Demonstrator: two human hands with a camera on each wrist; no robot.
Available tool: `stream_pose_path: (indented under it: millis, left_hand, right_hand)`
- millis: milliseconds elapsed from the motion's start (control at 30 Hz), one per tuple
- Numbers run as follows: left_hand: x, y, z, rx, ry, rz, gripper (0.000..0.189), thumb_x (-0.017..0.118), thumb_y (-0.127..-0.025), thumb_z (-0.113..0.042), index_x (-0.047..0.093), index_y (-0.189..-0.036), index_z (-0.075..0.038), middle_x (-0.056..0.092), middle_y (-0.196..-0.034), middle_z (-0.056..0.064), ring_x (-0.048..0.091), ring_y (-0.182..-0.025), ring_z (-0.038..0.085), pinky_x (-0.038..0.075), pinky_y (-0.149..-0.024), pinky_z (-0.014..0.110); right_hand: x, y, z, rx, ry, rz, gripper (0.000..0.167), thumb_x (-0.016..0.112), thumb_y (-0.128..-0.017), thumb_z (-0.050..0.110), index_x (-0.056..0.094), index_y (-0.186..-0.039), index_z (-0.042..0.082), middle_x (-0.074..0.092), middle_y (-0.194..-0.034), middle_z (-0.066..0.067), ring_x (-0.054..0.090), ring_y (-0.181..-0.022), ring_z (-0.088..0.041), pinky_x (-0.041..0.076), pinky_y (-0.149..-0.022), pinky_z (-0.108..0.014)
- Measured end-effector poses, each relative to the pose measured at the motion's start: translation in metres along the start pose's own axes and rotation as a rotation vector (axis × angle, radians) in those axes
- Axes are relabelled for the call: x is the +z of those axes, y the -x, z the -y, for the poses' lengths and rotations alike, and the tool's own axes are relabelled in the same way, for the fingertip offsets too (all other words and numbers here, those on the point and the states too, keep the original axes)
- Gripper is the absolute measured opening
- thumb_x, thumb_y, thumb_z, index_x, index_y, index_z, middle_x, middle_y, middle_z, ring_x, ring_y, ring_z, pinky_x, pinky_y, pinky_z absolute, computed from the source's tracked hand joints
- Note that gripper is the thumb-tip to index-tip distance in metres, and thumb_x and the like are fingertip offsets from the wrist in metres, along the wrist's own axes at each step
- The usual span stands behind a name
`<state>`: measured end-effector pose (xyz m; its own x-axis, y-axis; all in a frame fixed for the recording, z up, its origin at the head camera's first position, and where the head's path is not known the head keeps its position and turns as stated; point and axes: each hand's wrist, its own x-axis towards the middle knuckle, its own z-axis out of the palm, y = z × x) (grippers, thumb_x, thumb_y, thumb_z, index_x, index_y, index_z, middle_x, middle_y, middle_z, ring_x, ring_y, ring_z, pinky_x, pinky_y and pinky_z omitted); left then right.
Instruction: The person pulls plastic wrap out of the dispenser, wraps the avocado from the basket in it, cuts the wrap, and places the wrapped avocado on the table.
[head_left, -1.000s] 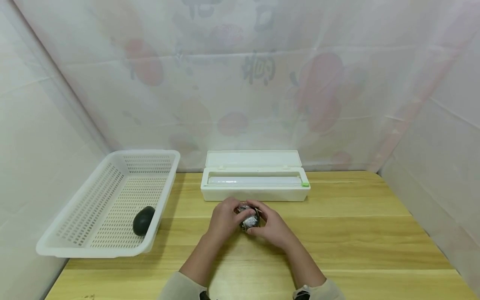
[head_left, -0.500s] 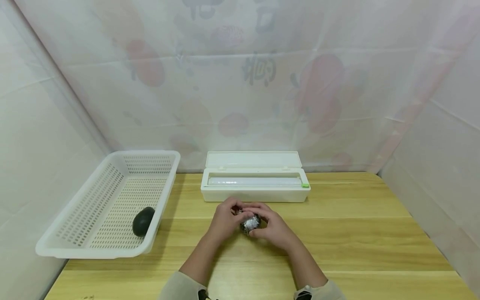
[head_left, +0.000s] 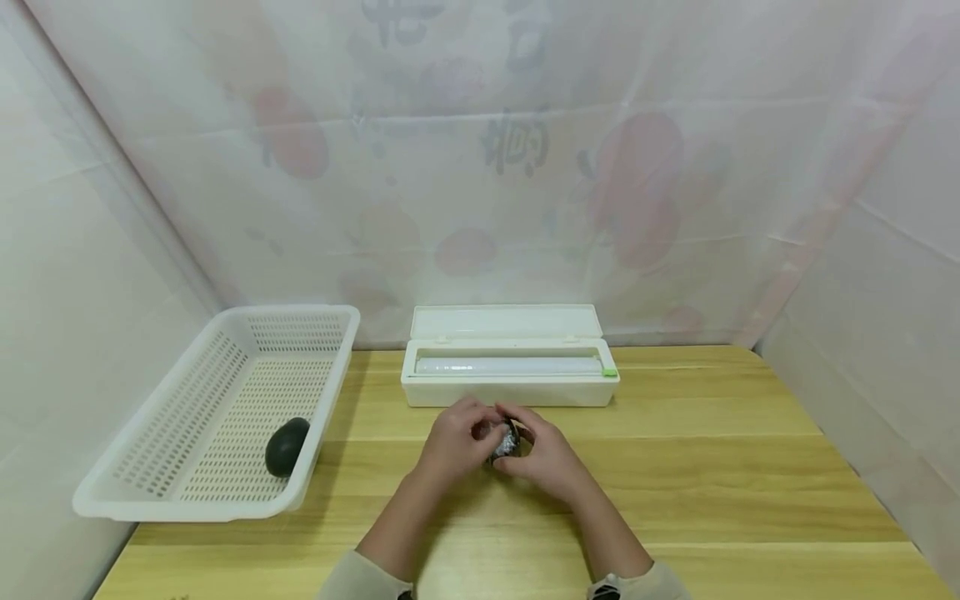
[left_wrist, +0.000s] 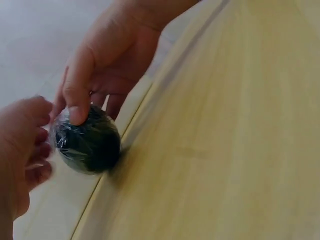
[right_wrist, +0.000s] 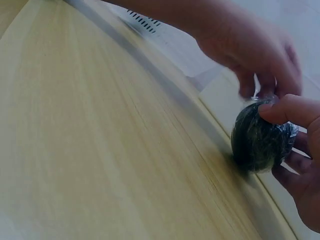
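Note:
A dark green avocado [right_wrist: 260, 137], wrapped in clear cling film [right_wrist: 280, 132], is held just in front of the white box. My right hand [head_left: 543, 454] grips it from the right, with the thumb across its wrapped side in the right wrist view. From the other side my left hand [head_left: 453, 442] reaches in with curled fingers and pinches the film at the avocado's top. That left hand [left_wrist: 20, 145] is blurred in the left wrist view, and its exact contact is hard to see. Hands cover much of the avocado [head_left: 506, 442] in the head view.
Behind the hands stands a white cling film box [head_left: 510, 392], lid up, with a film roll [head_left: 510, 367] inside and a green slider at its right end. At left, a white plastic basket [head_left: 150, 507] holds another dark avocado [head_left: 287, 447]. Curtains surround the wooden table [head_left: 712, 467].
The right fingers have shifted from lying over the avocado's top to its right side. My left hand's fingers have moved slightly along the wrapped avocado, which has turned a little.

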<state>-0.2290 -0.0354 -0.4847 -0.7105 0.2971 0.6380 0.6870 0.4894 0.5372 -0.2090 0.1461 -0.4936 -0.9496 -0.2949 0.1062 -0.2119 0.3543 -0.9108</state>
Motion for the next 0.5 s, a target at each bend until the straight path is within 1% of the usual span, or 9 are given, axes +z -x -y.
stream_pose_path:
  millis: [67, 100, 167, 233, 300, 367, 433, 500]
  left_hand:
    - [0.0001, 0.0009, -0.0021, -0.038, -0.01, 0.063, 0.007, 0.078, -0.084, -0.016, 0.075, -0.087, -0.009, 0.06, -0.079, -0.003, 0.048, -0.067, 0.004, 0.044, -0.057, 0.015]
    - [-0.0001, 0.0012, -0.0031, -0.066, -0.01, 0.084, 0.009, 0.078, -0.085, -0.017, 0.075, -0.088, -0.009, 0.059, -0.079, -0.004, 0.048, -0.067, 0.004, 0.044, -0.057, 0.015]
    - [-0.0003, 0.0014, -0.0038, -0.11, -0.007, 0.098, 0.01, 0.077, -0.086, -0.019, 0.076, -0.09, -0.009, 0.059, -0.08, -0.004, 0.049, -0.068, 0.005, 0.045, -0.057, 0.016]
    - [-0.0007, 0.0013, -0.0042, -0.127, -0.009, 0.098, 0.011, 0.076, -0.087, -0.02, 0.076, -0.092, -0.009, 0.06, -0.082, -0.005, 0.051, -0.069, 0.005, 0.047, -0.059, 0.017]
    - [-0.001, 0.0009, -0.0046, -0.114, -0.025, 0.088, 0.012, 0.075, -0.088, -0.019, 0.077, -0.093, -0.009, 0.061, -0.084, -0.004, 0.054, -0.071, 0.005, 0.049, -0.06, 0.017]
    - [-0.0017, 0.0004, -0.0056, -0.088, -0.06, 0.08, 0.012, 0.075, -0.088, -0.019, 0.078, -0.094, -0.009, 0.062, -0.087, -0.003, 0.057, -0.074, 0.006, 0.051, -0.063, 0.018]
    - [-0.0023, -0.0001, -0.0072, -0.067, -0.105, 0.082, 0.013, 0.075, -0.088, -0.018, 0.079, -0.096, -0.009, 0.063, -0.089, -0.002, 0.059, -0.076, 0.008, 0.052, -0.066, 0.02]
    - [-0.0032, -0.0011, -0.0087, -0.062, -0.135, 0.106, 0.016, 0.073, -0.09, -0.019, 0.079, -0.1, -0.009, 0.065, -0.093, 0.001, 0.062, -0.08, 0.012, 0.054, -0.069, 0.024]
  right_hand:
    - [0.001, -0.0005, -0.0009, 0.018, -0.023, -0.011, 0.081, 0.083, -0.075, 0.009, 0.047, -0.146, 0.023, 0.05, -0.144, 0.008, 0.044, -0.136, -0.017, 0.037, -0.113, -0.042]
    - [0.0014, -0.0008, -0.0012, 0.023, -0.033, -0.017, 0.082, 0.083, -0.075, 0.009, 0.046, -0.147, 0.022, 0.05, -0.144, 0.007, 0.044, -0.137, -0.017, 0.037, -0.113, -0.041]
    - [0.0018, -0.0009, -0.0007, 0.032, -0.027, -0.036, 0.083, 0.085, -0.075, 0.012, 0.046, -0.147, 0.023, 0.051, -0.143, 0.008, 0.046, -0.135, -0.018, 0.039, -0.112, -0.041]
    - [0.0026, -0.0002, 0.0, 0.022, 0.008, -0.066, 0.082, 0.088, -0.073, 0.02, 0.049, -0.145, 0.024, 0.052, -0.142, 0.008, 0.051, -0.13, -0.022, 0.043, -0.107, -0.044]
    - [0.004, 0.0002, 0.0007, -0.011, 0.062, -0.097, 0.08, 0.089, -0.071, 0.029, 0.052, -0.142, 0.024, 0.053, -0.141, 0.007, 0.053, -0.128, -0.024, 0.046, -0.104, -0.045]
    - [0.0058, 0.0006, 0.001, -0.063, 0.138, -0.134, 0.078, 0.089, -0.07, 0.036, 0.055, -0.14, 0.024, 0.055, -0.139, 0.006, 0.054, -0.126, -0.024, 0.047, -0.102, -0.046]
    - [0.0079, 0.0004, 0.0007, -0.135, 0.224, -0.18, 0.076, 0.089, -0.07, 0.037, 0.057, -0.137, 0.022, 0.058, -0.136, 0.005, 0.054, -0.125, -0.023, 0.048, -0.101, -0.046]
    - [0.0094, -0.0002, 0.0008, -0.21, 0.306, -0.236, 0.073, 0.09, -0.069, 0.032, 0.06, -0.134, 0.018, 0.062, -0.131, 0.004, 0.053, -0.122, -0.02, 0.047, -0.1, -0.044]
